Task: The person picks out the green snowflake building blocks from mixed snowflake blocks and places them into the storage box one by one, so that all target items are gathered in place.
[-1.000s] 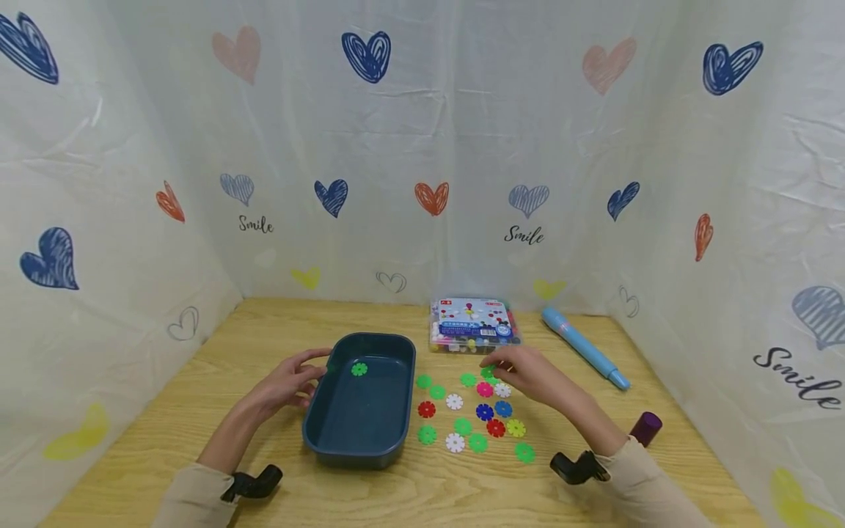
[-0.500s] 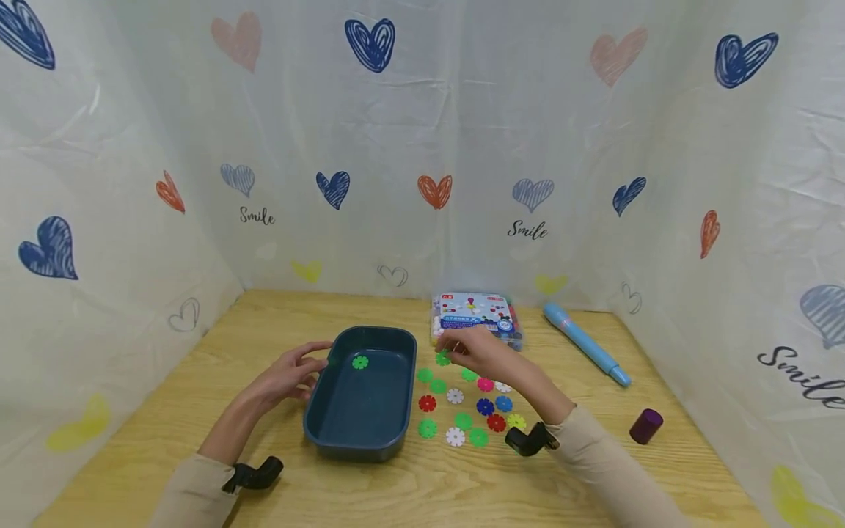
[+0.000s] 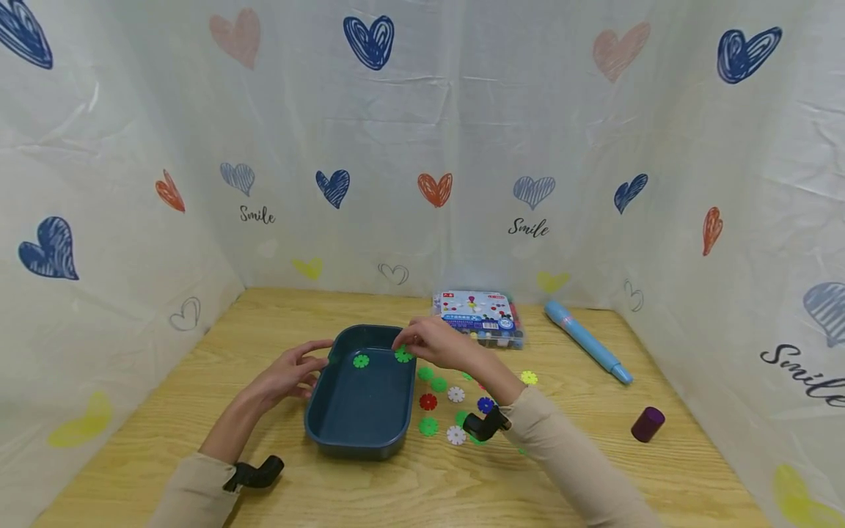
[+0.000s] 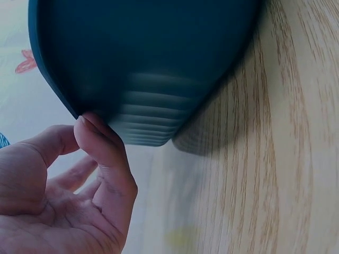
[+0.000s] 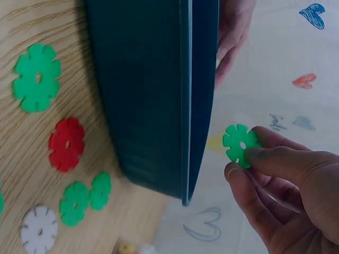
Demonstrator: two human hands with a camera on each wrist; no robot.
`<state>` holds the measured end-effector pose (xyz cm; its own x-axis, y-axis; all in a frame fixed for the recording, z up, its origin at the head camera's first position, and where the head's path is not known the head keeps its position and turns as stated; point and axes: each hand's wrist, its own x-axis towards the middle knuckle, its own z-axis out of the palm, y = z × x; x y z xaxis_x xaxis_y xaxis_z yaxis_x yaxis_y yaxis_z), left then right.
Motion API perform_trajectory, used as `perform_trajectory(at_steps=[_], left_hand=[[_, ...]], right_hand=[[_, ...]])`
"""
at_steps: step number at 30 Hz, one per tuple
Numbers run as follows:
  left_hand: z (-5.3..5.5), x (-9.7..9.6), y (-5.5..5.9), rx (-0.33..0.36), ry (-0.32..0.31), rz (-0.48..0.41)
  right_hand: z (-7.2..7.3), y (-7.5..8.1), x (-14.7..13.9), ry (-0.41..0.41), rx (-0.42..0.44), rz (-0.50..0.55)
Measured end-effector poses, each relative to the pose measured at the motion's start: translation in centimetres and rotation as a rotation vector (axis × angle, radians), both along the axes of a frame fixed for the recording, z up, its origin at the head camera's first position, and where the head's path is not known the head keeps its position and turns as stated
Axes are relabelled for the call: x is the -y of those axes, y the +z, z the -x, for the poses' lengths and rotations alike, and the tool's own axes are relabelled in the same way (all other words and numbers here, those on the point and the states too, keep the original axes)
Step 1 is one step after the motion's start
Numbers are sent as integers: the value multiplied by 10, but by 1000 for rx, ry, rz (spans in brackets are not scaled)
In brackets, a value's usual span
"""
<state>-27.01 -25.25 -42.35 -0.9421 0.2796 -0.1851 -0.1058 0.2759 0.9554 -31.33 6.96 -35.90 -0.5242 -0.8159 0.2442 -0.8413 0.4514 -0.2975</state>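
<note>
My right hand [image 3: 439,343] pinches a green notched plastic disc [image 5: 241,145] between thumb and fingers. It holds the disc over the right rim of a dark teal plastic basin [image 3: 359,433]. My left hand [image 3: 285,378] is at the basin's left side; in the left wrist view its fingertips pinch the rim. Another green disc [image 3: 361,361] lies inside the basin, toward its far end. Right of the basin, several loose discs lie on the table, among them a red disc [image 3: 428,401] and a white disc [image 3: 456,435]. My right forearm hides some of them.
A clear box of small coloured parts [image 3: 480,315] lies at the back of the table. A light blue pen-shaped tube [image 3: 587,341] and a dark purple cap [image 3: 648,424] are on the right. A heart-print curtain [image 3: 396,242] surrounds the wooden table [image 3: 277,315].
My right hand has carried the green disc left from the far side of the loose discs to the basin's rim. The left hand stays at the basin. A yellow disc is newly uncovered.
</note>
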Motion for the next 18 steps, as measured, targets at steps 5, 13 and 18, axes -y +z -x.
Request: perform_trajectory(at_steps=[5, 13, 18], left_hand=[[1, 0, -1, 5, -1, -3], [1, 0, -1, 2, 2, 7], [0, -1, 0, 3, 11, 14]], right_hand=[[7, 1, 19, 20, -13, -26], [16, 1, 51, -38, 80, -73], [26, -3, 63, -51, 206, -83]])
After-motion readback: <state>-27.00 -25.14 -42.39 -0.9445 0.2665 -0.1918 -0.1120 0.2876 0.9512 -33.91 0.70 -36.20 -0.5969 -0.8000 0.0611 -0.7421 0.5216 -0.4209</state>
